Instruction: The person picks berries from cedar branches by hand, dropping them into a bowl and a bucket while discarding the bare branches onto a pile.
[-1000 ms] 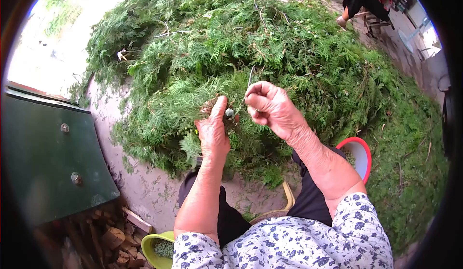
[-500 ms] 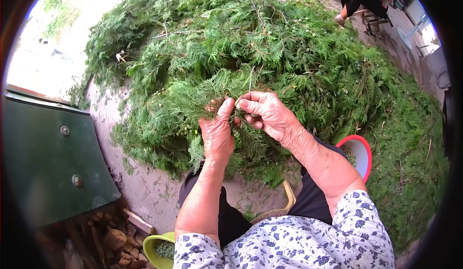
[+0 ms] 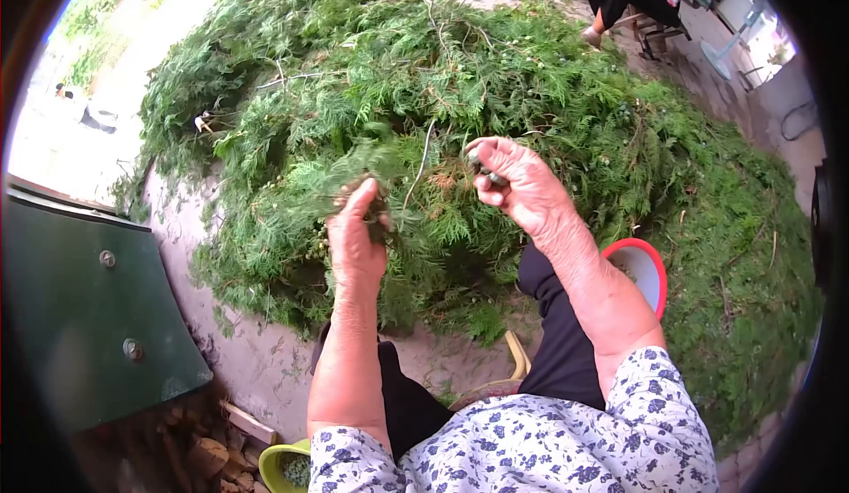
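Note:
My left hand (image 3: 355, 238) is closed around a leafy conifer sprig (image 3: 361, 164), its flat green fronds blurred above the fingers. To the right and apart from it, my right hand (image 3: 531, 191) is raised with curled fingers. Small grey-green seed cones (image 3: 485, 169) show between its thumb and fingertips. Beneath and beyond both hands spreads a large heap of cut conifer branches (image 3: 345, 82), with bare twigs sticking out.
A red-rimmed white basin (image 3: 657, 272) stands by my right knee. At lower left is a yellow-green bowl (image 3: 270, 465) holding small cones (image 3: 297, 470), near chopped firewood (image 3: 210, 456). A dark green panel (image 3: 88, 316) is on the left. Another person (image 3: 619, 2) sits at the back right.
My hands have separated: the left moved left and slightly down with the sprig, the right moved right and up with the cones. The camera view has shifted slightly.

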Demonstrator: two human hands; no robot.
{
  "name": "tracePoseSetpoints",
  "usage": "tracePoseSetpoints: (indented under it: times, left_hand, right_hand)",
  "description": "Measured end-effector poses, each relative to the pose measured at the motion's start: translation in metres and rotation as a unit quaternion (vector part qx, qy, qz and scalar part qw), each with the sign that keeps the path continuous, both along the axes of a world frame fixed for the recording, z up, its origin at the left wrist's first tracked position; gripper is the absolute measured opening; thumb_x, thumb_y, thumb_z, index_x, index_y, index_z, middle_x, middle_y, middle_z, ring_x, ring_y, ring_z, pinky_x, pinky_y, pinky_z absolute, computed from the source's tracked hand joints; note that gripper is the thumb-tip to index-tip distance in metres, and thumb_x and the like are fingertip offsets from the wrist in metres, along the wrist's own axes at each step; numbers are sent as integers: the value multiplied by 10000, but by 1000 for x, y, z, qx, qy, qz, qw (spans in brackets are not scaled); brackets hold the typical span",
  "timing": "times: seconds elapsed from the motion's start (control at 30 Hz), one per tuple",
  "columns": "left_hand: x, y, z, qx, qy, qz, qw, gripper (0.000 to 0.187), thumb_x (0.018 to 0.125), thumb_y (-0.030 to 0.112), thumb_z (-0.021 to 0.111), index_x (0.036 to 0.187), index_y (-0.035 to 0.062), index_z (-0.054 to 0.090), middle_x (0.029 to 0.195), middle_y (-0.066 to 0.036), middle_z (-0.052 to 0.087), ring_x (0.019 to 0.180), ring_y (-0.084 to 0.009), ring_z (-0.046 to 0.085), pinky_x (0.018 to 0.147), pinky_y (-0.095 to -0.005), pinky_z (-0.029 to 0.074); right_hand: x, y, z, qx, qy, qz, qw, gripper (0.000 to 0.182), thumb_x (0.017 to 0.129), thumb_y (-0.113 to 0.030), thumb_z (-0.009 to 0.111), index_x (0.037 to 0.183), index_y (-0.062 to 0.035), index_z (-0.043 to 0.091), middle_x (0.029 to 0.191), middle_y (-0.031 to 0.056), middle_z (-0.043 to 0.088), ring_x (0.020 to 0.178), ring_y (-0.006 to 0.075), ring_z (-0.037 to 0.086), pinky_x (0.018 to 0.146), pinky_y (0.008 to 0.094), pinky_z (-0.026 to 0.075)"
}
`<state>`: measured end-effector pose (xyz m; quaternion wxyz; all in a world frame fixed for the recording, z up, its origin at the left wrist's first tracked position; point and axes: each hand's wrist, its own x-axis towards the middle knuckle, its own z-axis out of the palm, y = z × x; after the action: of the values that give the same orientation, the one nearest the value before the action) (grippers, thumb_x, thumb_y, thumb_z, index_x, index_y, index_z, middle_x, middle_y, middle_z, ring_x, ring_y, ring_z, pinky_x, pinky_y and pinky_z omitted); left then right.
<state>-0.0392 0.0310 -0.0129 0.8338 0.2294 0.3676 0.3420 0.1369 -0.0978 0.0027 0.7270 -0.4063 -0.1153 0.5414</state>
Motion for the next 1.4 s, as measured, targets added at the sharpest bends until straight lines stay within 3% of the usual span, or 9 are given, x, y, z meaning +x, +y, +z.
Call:
tracePoseSetpoints:
  times: [0.2,0.53,0.6,0.7,0.9,0.97,1.07,1.2,1.4]
  left_hand:
    - [6,-46,6,162,95,-123,975,176,743,22,653,914,35,611,769,-21,610,596,-114,535,498,-251,441]
    - [-54,-44,-16,-20,-129,-39,991,239,887,357,517,911,123,555,641,8,522,561,-149,505,519,-320,424]
    - [-60,-51,8,-46,-53,70,995,259,903,352,480,906,104,551,574,15,467,505,-138,437,484,-303,370]
    - [-96,-41,-3,30,-336,-40,940,325,914,326,470,791,53,598,504,22,434,435,-99,302,451,-250,268]
    - [-119,-40,14,47,-467,13,883,258,895,218,489,817,-4,594,485,18,440,403,-88,334,423,-235,291]
    - [-125,-45,22,27,-484,44,874,242,894,194,491,773,4,578,486,17,447,382,-90,335,408,-239,295]
    - [-131,-47,27,-7,-484,57,873,233,893,182,493,751,13,566,486,18,444,377,-91,331,406,-235,290]
    - [-132,-55,36,-78,-480,87,869,214,894,177,497,757,21,547,472,22,412,378,-91,331,399,-237,281]
    - [-126,-71,42,-53,-454,14,889,276,922,213,439,772,6,544,474,0,435,366,-101,295,386,-250,263]
  right_hand:
    - [-39,-9,9,-9,-57,14,998,173,864,-187,597,951,-38,595,760,8,598,562,49,521,417,171,372]
    - [0,-116,29,19,-76,-139,987,243,842,-87,585,1053,18,528,876,89,578,617,90,495,465,181,375]
    - [26,-164,7,-54,-113,-196,973,260,843,-78,575,1070,37,518,886,87,577,636,90,497,484,190,386]
    - [61,-250,-62,-164,-148,-241,945,283,846,-109,580,1097,10,525,893,67,581,682,101,524,524,212,418]
    - [94,-410,-185,-352,-108,-267,891,378,848,-130,550,1217,-76,491,1025,72,572,937,179,535,791,428,453]
    - [96,-430,-196,-516,-137,-279,798,363,841,-130,540,1200,-79,516,1065,86,564,996,196,509,842,498,407]
    - [143,-470,-258,-526,-238,-266,772,378,829,-147,564,1193,-57,523,1107,92,555,1021,200,517,856,453,425]
    - [94,-331,-113,-317,-343,-385,796,303,843,-103,526,1120,13,569,1018,67,602,835,132,585,732,260,469]
    - [9,-152,31,-133,-573,-243,772,228,865,-63,525,1078,-7,587,1044,80,602,906,152,606,763,265,506]
